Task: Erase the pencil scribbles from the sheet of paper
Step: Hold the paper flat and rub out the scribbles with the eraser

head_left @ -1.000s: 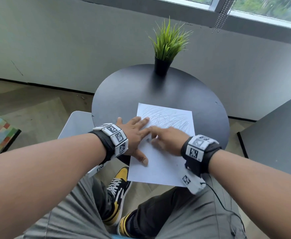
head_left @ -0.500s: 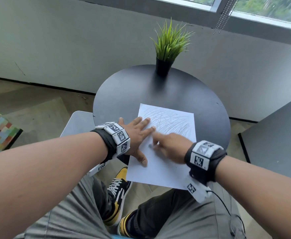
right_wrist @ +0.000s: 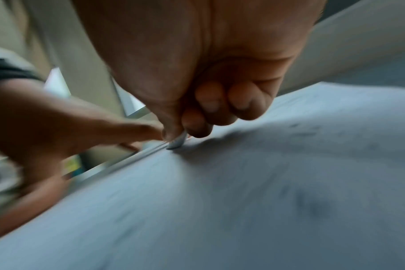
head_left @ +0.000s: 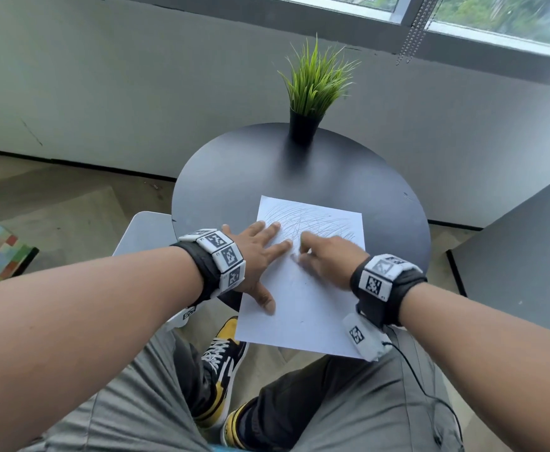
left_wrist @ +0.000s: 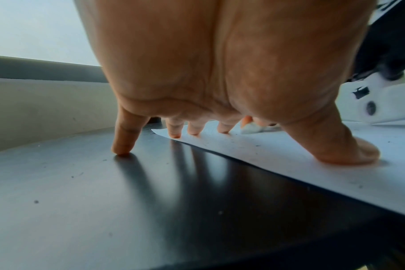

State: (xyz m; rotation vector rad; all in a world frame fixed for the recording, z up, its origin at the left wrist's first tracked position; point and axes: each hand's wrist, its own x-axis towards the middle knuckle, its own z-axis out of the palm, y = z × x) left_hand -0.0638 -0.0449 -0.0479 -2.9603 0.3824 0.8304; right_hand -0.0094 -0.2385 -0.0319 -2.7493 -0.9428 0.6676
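Note:
A white sheet of paper (head_left: 312, 308) lies on the round black table (head_left: 241, 177), its near end hanging over the table's front edge. Grey pencil scribbles (head_left: 312, 220) cover its far half. My left hand (head_left: 254, 252) lies flat with spread straight fingers, pressing the sheet's left side; its little finger (left_wrist: 125, 138) touches the bare table. My right hand (head_left: 325, 256) pinches a small white eraser (right_wrist: 178, 141) between thumb and fingers and holds its tip on the paper (right_wrist: 243, 191), just right of the left hand's fingers. The eraser (left_wrist: 250, 127) also shows behind my left fingers.
A black pot with a green grass plant (head_left: 312, 93) stands at the table's far edge. A grey surface (head_left: 521, 262) is to the right, a white chair seat (head_left: 143, 233) at the left. My knees and yellow-black shoes (head_left: 221, 360) are under the table's front.
My right hand has slid away from me and a little right across the sheet, rubbing with the eraser. The left hand has kept pressing the paper in the same spot.

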